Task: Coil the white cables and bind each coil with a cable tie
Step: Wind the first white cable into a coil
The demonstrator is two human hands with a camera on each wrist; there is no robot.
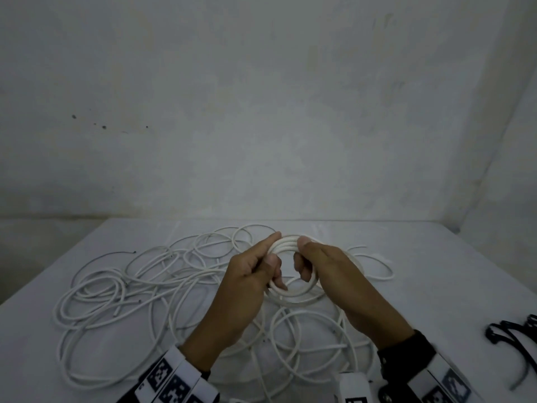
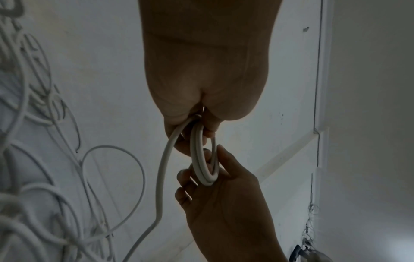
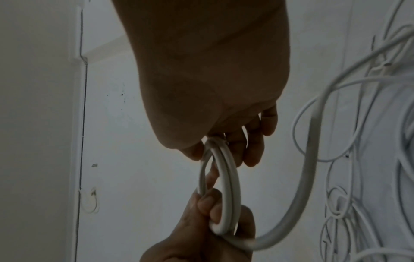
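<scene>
Two hands hold one small coil [image 1: 292,267] of white cable above the table [image 1: 436,271]. The left hand [image 1: 247,282] pinches its left side, the right hand [image 1: 325,267] curls round its right side. Loose cable [image 1: 122,289] lies below the fingers.

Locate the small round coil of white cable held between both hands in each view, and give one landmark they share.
Head: small round coil of white cable, centre, above the table.
Left wrist: coil seen edge-on, centre.
Right wrist: coil edge-on, lower centre.
Shared landmark: the loose white cable tail trailing from the coil.
</scene>
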